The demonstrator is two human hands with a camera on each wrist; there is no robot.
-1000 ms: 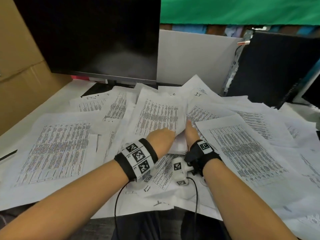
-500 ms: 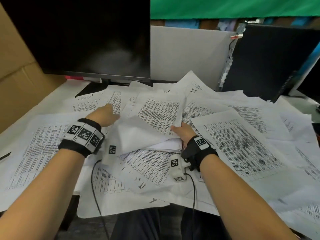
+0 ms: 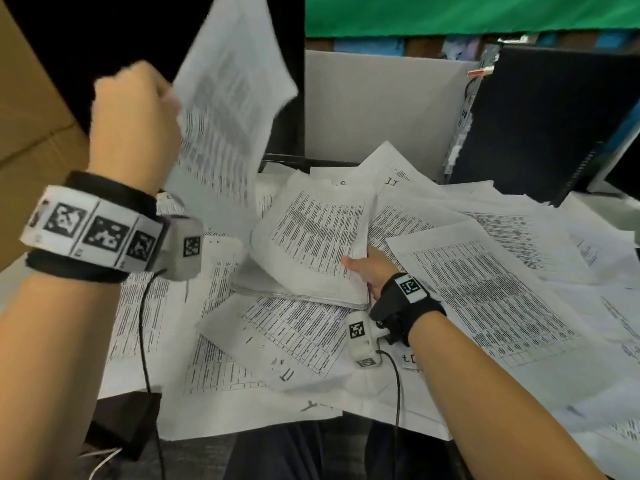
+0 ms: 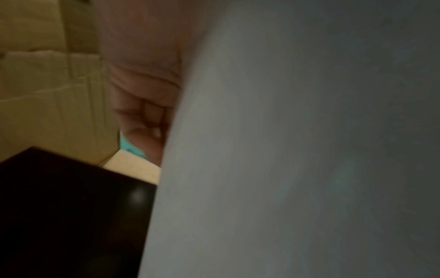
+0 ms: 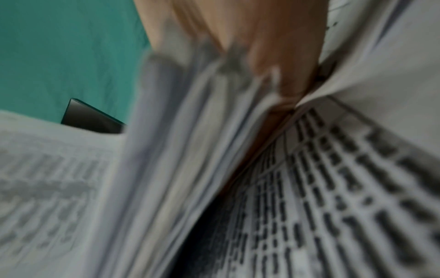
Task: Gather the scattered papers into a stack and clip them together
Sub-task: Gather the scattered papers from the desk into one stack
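Printed white sheets (image 3: 491,299) lie scattered over the whole desk. My left hand (image 3: 138,116) is raised high at the left and grips one sheet (image 3: 228,109) by its edge, so it hangs upright in front of the monitor. In the left wrist view that sheet (image 4: 297,150) fills the right side beside my curled fingers (image 4: 142,116). My right hand (image 3: 370,268) holds the right edge of a thick stack of papers (image 3: 311,258) in the middle of the desk, thumb on top. The right wrist view shows the stack's edges (image 5: 190,150) against my fingers (image 5: 273,56). No clip is visible.
A black monitor (image 3: 104,46) stands at the back left, with a cardboard box (image 3: 31,116) beside it. A grey divider panel (image 3: 377,105) and a dark computer case (image 3: 540,126) stand at the back right. A small black object (image 3: 124,424) sits at the desk's front edge.
My left hand has left the stack, gone left to a loose sheet and lifted it high off the desk. The right hand has stayed on the stack's right edge.
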